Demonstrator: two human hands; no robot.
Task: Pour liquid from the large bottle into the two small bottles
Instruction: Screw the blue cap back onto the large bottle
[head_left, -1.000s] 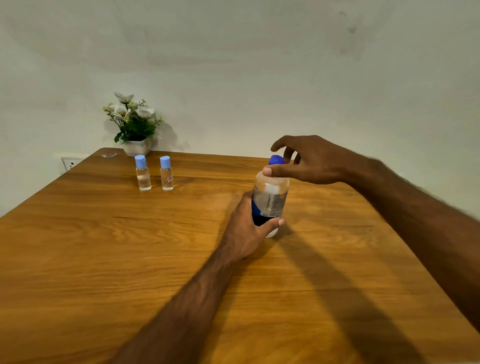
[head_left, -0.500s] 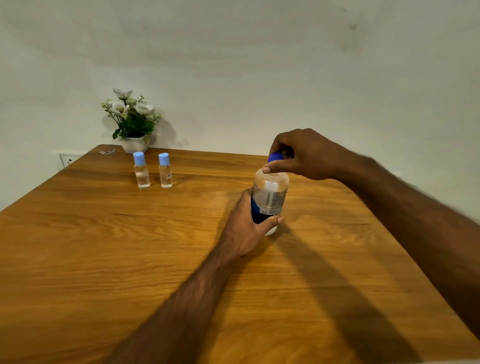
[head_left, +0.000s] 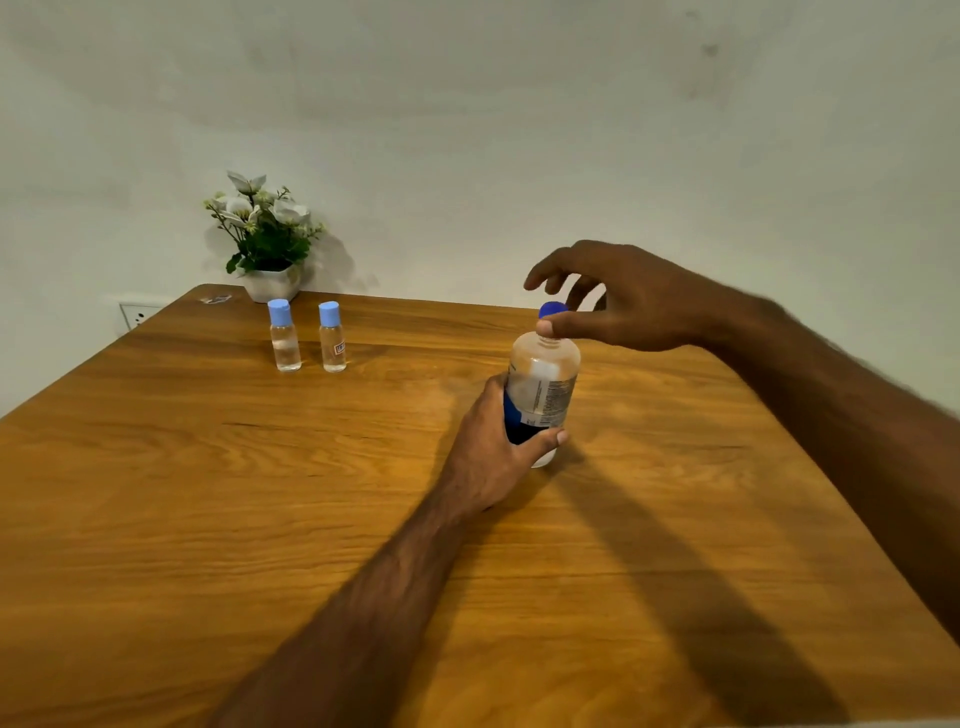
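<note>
The large bottle (head_left: 542, 387) stands upright on the wooden table (head_left: 208, 493), a little to the right of the table's middle. It is clear plastic with a printed label whose lower part is dark blue, and its dark blue cap (head_left: 552, 310) is on the neck.

The left hand (head_left: 493, 457) is wrapped around the lower body of the bottle from its 8 o'clock side, thumb tip showing at the front near the base, so it grips the bottle firmly. The right hand (head_left: 623, 301) comes in from 3 o'clock and sits over the cap: the thumb (head_left: 558, 328) presses against the neck just under the cap, while the other fingers (head_left: 543, 273) are spread and curled above and behind it, apart from one another. This hand is loosely open around the cap, not closed on it.

At about 10 o'clock from the large bottle, well apart from it, the two small bottles stand upright side by side near the far edge. The left small bottle (head_left: 284, 338) and the right small bottle (head_left: 332, 340) are clear, each with a light blue cap on; the right one bears a small red-edged sticker.

Just behind them, at the far left corner, a white pot of artificial flowers (head_left: 265, 234) stands against the pale wall (head_left: 519, 130). A wall socket (head_left: 136, 314) shows beyond the table's left corner.
</note>
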